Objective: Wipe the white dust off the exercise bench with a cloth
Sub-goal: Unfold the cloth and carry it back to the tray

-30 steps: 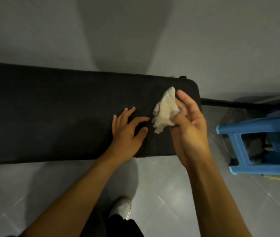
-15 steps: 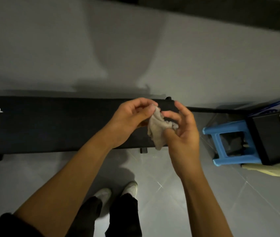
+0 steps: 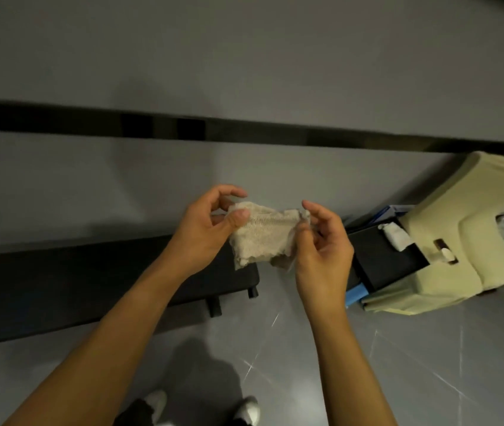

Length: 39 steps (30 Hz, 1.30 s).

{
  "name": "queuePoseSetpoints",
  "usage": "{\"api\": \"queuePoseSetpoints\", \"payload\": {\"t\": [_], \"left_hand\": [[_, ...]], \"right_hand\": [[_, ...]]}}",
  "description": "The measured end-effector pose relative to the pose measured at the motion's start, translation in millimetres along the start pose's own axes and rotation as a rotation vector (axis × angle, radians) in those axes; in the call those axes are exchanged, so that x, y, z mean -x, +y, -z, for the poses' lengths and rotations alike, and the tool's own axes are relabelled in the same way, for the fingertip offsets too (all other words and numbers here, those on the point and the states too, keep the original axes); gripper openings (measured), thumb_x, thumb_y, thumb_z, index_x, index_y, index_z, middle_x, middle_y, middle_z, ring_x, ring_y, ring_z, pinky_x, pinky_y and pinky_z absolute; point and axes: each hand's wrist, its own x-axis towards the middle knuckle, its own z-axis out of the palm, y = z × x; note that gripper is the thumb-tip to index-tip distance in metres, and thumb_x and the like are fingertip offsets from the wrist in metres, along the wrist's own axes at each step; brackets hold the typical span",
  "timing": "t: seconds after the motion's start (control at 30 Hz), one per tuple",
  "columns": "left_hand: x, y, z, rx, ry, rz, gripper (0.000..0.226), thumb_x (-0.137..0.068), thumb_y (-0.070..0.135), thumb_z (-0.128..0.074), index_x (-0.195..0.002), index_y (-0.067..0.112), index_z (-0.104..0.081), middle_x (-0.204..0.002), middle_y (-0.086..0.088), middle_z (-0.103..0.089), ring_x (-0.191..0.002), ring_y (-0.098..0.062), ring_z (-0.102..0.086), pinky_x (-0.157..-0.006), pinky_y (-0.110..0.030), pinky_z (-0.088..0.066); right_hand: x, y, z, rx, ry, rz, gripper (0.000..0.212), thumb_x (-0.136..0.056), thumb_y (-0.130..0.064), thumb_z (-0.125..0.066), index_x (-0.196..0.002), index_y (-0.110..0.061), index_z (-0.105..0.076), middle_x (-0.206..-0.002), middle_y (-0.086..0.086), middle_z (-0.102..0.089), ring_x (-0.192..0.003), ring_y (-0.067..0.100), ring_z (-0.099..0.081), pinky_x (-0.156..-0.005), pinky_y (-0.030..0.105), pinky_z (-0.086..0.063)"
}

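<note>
Left hand (image 3: pixel 210 229) and right hand (image 3: pixel 324 250) each pinch an upper corner of the beige cloth (image 3: pixel 263 238), spread in the air over the end of the black exercise bench (image 3: pixel 90 281) — not touching it. Fold a clean face outward (it looks crumpled), then press flat. One cloth, one bench, two hands.

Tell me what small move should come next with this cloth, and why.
Probably fold the cloth into a flat pad and lower it onto the exercise bench. The left hand and right hand pinch its opposite edges, spreading it in the air above the bench's end, so nothing is being wiped.
</note>
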Motion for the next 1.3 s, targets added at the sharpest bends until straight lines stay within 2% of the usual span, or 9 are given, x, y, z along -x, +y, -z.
{"api": "queuePoseSetpoints", "payload": {"t": [0.13, 0.27, 0.4, 0.53, 0.63, 0.77, 0.87, 1.03, 1.3], "left_hand": [[1, 31, -54, -0.119, -0.229, 0.013, 0.041, -0.089, 0.035, -0.070, -0.130, 0.029, -0.067, -0.118, 0.011, -0.069, -0.107, -0.001, -0.068, -0.082, -0.018, -0.056], [2, 51, -127, -0.196, -0.239, -0.006, 0.020, -0.086, 0.034, -0.074, -0.099, 0.018, -0.073, -0.096, 0.005, -0.070, -0.084, 0.001, -0.067, -0.074, -0.015, -0.053], [4, 61, -198, -0.142, -0.306, -0.038, 0.039, -0.085, 0.043, -0.065, -0.102, 0.008, -0.066, -0.094, -0.003, -0.067, -0.082, -0.006, -0.064, -0.076, -0.023, -0.055], [-3, 70, -271, -0.099, -0.349, -0.125, 0.024, -0.091, 0.038, -0.064, -0.098, 0.017, -0.056, -0.083, 0.002, -0.061, -0.074, -0.008, -0.060, -0.064, -0.024, -0.052], [-23, 63, -310, -0.233, -0.335, -0.158, 0.016, -0.098, 0.034, -0.065, -0.103, 0.025, -0.053, -0.080, 0.003, -0.065, -0.070, -0.005, -0.063, -0.061, -0.024, -0.051], [-52, 50, -359, -0.047, -0.380, -0.046, 0.035, -0.100, 0.026, -0.064, -0.126, 0.033, -0.043, -0.096, -0.014, -0.074, -0.081, -0.024, -0.075, -0.067, -0.035, -0.059], [-74, 33, -386, 0.002, -0.433, -0.068, 0.022, -0.103, 0.022, -0.059, -0.121, 0.034, -0.056, -0.104, -0.017, -0.072, -0.088, -0.027, -0.071, -0.073, -0.036, -0.060], [-149, -17, -441, 0.028, -0.562, 0.042, 0.028, -0.091, 0.022, -0.073, -0.112, 0.041, -0.075, -0.124, 0.008, -0.072, -0.115, -0.010, -0.067, -0.090, -0.025, -0.055], [-265, -101, -520, -0.049, -0.603, 0.261, 0.079, -0.089, 0.003, -0.076, -0.148, 0.041, -0.040, -0.140, 0.010, -0.059, -0.122, -0.010, -0.065, -0.098, -0.033, -0.057]], "right_hand": [[-8, -17, 65, -0.058, -0.051, 0.032, 0.024, -0.102, -0.002, -0.052, -0.122, -0.012, -0.061, -0.094, 0.002, -0.067, -0.078, -0.004, -0.067, -0.061, 0.013, -0.052], [-18, -11, 147, -0.050, -0.015, 0.090, 0.026, -0.103, -0.005, -0.052, -0.122, -0.021, -0.061, -0.095, 0.004, -0.067, -0.083, 0.008, -0.068, -0.070, 0.022, -0.055], [-28, 0, 216, -0.044, -0.007, 0.059, 0.030, -0.102, -0.012, -0.055, -0.130, -0.023, -0.057, -0.095, 0.007, -0.069, -0.086, 0.013, -0.070, -0.073, 0.027, -0.056], [-38, 11, 271, -0.210, -0.161, -0.150, 0.062, -0.091, -0.022, -0.072, -0.145, -0.025, -0.041, -0.099, 0.022, -0.069, -0.096, 0.036, -0.072, -0.088, 0.053, -0.059], [-55, 33, 303, -0.133, 0.000, -0.082, 0.059, -0.089, -0.032, -0.073, -0.140, -0.039, -0.046, -0.103, 0.034, -0.058, -0.095, 0.055, -0.061, -0.078, 0.067, -0.054], [-85, 61, 324, -0.083, 0.222, -0.045, 0.049, -0.095, -0.028, -0.067, -0.139, -0.037, -0.047, -0.102, 0.019, -0.064, -0.092, 0.038, -0.067, -0.082, 0.060, -0.056], [-108, 81, 343, -0.202, 0.300, -0.153, 0.048, -0.096, -0.024, -0.068, -0.139, -0.031, -0.048, -0.102, 0.007, -0.072, -0.097, 0.028, -0.072, -0.089, 0.059, -0.056], [-177, 123, 392, -0.580, -0.017, -0.486, 0.065, -0.089, -0.008, -0.067, -0.146, -0.028, -0.042, -0.119, 0.010, -0.073, -0.108, 0.033, -0.071, -0.086, 0.049, -0.061], [-279, 248, 440, 0.009, 0.126, -0.361, 0.032, -0.102, -0.015, -0.055, -0.126, -0.033, -0.065, -0.126, -0.009, -0.062, -0.113, 0.022, -0.065, -0.087, 0.051, -0.060]]}}
